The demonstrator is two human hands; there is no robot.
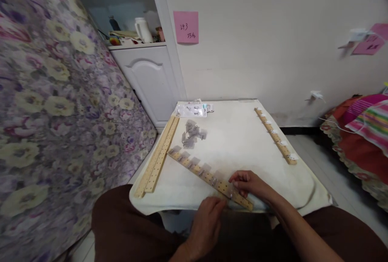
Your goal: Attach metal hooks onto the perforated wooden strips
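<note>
Perforated strip (208,177) lying diagonally on cloth-covered counter (236,140), near edge, carrying row of clear-and-metal clips. Left hand (207,219) resting against strip's near side, fingers curling together; cannot tell if gripping. Right hand (247,181) hovering or touching at clip nearest strip's right end, fingers bending inward; cannot tell if pinching. Loose clips (190,132) lying piled beyond. Two bare strips (162,155) lying side by side along left edge.
</note>
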